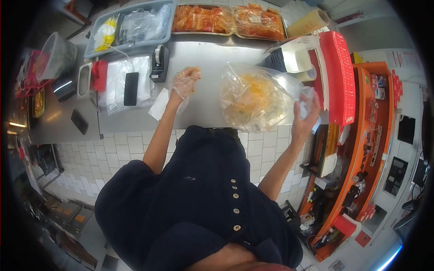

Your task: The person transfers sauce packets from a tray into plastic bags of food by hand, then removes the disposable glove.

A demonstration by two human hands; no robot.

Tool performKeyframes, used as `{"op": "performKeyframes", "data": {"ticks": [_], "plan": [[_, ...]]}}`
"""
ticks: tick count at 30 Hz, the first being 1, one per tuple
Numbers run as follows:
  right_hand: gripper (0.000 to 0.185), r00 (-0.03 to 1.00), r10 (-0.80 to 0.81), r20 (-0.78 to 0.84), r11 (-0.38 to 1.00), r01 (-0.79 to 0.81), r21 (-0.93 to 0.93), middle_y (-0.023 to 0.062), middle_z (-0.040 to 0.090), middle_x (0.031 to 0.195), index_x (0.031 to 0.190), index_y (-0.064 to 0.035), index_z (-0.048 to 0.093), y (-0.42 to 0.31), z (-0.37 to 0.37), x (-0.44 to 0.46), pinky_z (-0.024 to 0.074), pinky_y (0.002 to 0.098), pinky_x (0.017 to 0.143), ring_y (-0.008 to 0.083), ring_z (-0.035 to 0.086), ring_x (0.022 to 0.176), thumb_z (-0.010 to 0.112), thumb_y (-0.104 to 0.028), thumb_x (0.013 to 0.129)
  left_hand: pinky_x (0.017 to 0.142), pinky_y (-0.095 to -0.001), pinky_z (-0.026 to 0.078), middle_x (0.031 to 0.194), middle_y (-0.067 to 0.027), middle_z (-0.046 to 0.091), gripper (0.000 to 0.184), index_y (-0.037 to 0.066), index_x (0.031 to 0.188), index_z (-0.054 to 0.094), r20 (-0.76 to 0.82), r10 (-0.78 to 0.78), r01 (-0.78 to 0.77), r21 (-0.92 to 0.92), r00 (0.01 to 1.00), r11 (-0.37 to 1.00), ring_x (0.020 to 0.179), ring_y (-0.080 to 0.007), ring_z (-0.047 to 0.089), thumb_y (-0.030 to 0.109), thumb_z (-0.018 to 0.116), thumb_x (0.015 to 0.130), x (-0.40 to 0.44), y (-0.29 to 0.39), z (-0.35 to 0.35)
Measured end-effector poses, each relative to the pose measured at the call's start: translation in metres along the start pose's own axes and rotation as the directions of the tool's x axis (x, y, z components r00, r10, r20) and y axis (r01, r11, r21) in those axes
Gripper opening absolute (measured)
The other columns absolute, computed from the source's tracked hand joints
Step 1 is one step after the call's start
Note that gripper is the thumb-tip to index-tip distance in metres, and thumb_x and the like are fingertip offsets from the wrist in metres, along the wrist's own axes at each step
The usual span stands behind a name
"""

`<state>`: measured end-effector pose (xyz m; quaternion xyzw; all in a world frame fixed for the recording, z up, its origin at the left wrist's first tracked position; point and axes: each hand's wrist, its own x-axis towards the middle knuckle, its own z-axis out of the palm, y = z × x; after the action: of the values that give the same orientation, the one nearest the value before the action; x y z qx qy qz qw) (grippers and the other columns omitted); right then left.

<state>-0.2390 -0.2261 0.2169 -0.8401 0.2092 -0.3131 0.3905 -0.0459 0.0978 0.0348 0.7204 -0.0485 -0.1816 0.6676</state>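
A clear plastic bag (257, 99) with orange and pale food inside lies on the steel counter (201, 52). At the bag's right end is my right hand (307, 113), bare, its fingers spread near the loose plastic; whether they touch it is unclear. My left hand (186, 82), in a clear plastic glove with orange smears, is over the counter to the left of the bag. Its fingers are curled together, and I cannot make out anything in them. A white paper (159, 104) lies beside the left wrist.
Trays of packed orange-red food (203, 19) and a blue bin (170, 34) line the back. A tape dispenser (159, 63), a black phone (131, 89) and flat plastic bags (113, 97) lie left. Right are a red box (337, 77), a white container (296, 58) and a film roll (312, 22).
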Motion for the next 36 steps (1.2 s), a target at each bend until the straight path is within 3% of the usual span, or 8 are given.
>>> {"op": "performKeyframes", "data": {"ticks": [4,11,13,19,23,25,29,36], "plan": [[0.042,0.991,0.022,0.130,1.000,-0.020,-0.021,0.0086,0.072,0.098,0.133,-0.0043,0.067,-0.029,0.044,-0.006,0.0514,0.0368,0.094,0.0199,0.067,0.095,0.074,-0.006,0.093,0.054,-0.0253,0.051,0.096,-0.0067,0.074,0.042,0.003,0.124,0.071,-0.017,0.014,-0.013,0.006,1.000,1.000,0.057,-0.0087,0.059,0.039,0.067,0.104,-0.013,-0.011,-0.008],[0.097,0.902,-0.180,0.392,0.906,0.308,-0.292,0.0180,0.059,0.140,0.161,-0.0082,0.036,-0.048,0.124,-0.045,0.0370,0.0562,0.111,0.0405,0.048,0.136,0.087,-0.030,0.082,0.055,-0.0266,0.053,0.096,-0.0074,0.074,0.042,0.005,0.124,0.071,-0.066,-0.081,0.081,-0.011,0.995,0.997,0.060,-0.0101,0.063,0.041,0.068,0.102,-0.058,-0.020,-0.023],[0.080,0.952,-0.113,0.285,0.864,0.236,-0.445,0.0166,0.068,0.127,0.153,-0.0085,0.050,-0.036,0.134,-0.049,0.0477,0.0475,0.103,0.0350,0.059,0.126,0.087,-0.020,0.083,0.058,-0.0296,0.057,0.093,-0.0055,0.072,0.034,0.004,0.120,0.072,-0.073,-0.138,0.138,0.002,0.988,0.990,0.075,-0.0133,0.065,0.031,0.067,0.101,-0.070,-0.025,-0.025],[0.060,0.968,0.022,0.248,0.984,0.023,-0.176,0.0143,0.072,0.102,0.145,-0.0051,0.057,-0.015,0.104,-0.039,0.0474,0.0442,0.099,0.0291,0.067,0.107,0.076,-0.007,0.088,0.061,-0.0317,0.055,0.098,-0.0089,0.075,0.037,0.004,0.120,0.073,-0.110,-0.152,0.156,0.032,0.982,0.987,0.061,-0.0167,0.068,0.032,0.067,0.098,-0.105,-0.040,-0.044],[0.060,0.981,0.054,0.186,0.984,-0.020,-0.176,0.0156,0.071,0.112,0.146,-0.0048,0.055,-0.009,0.076,-0.041,0.0460,0.0445,0.103,0.0288,0.065,0.114,0.074,-0.007,0.089,0.062,-0.0307,0.055,0.097,-0.0078,0.075,0.039,0.003,0.120,0.073,-0.128,-0.162,0.180,0.143,0.978,0.973,0.062,-0.0162,0.069,0.036,0.066,0.099,-0.122,-0.054,-0.063],[0.058,0.986,-0.080,0.143,0.966,0.112,-0.232,0.0160,0.068,0.123,0.145,-0.0030,0.055,-0.007,0.060,-0.044,0.0447,0.0445,0.107,0.0298,0.062,0.120,0.076,-0.011,0.092,0.063,-0.0300,0.055,0.097,-0.0064,0.075,0.041,0.003,0.119,0.073,-0.151,0.081,-0.040,0.259,0.985,0.965,0.061,-0.0151,0.068,0.038,0.066,0.099,-0.134,-0.058,-0.073],[0.058,0.960,-0.275,0.043,0.937,0.278,-0.212,0.0161,0.065,0.132,0.146,-0.0010,0.053,-0.001,0.036,-0.060,0.0433,0.0457,0.110,0.0310,0.060,0.124,0.076,-0.013,0.094,0.061,-0.0297,0.055,0.095,-0.0068,0.075,0.041,0.003,0.120,0.072,-0.211,0.094,-0.046,0.223,0.973,0.974,0.061,-0.0142,0.067,0.038,0.065,0.100,-0.170,-0.066,-0.082],[0.022,0.972,-0.180,-0.154,0.974,0.198,0.112,0.0137,0.067,0.124,0.120,-0.0007,0.067,0.068,0.027,-0.163,0.0464,0.0419,0.102,0.0293,0.061,0.118,0.069,-0.009,0.100,0.052,-0.0311,0.054,0.090,-0.0103,0.074,0.050,0.000,0.123,0.068,-0.339,-0.264,0.274,-0.017,0.903,0.962,0.058,-0.0159,0.065,0.045,0.064,0.101,-0.284,-0.211,-0.091]]}}
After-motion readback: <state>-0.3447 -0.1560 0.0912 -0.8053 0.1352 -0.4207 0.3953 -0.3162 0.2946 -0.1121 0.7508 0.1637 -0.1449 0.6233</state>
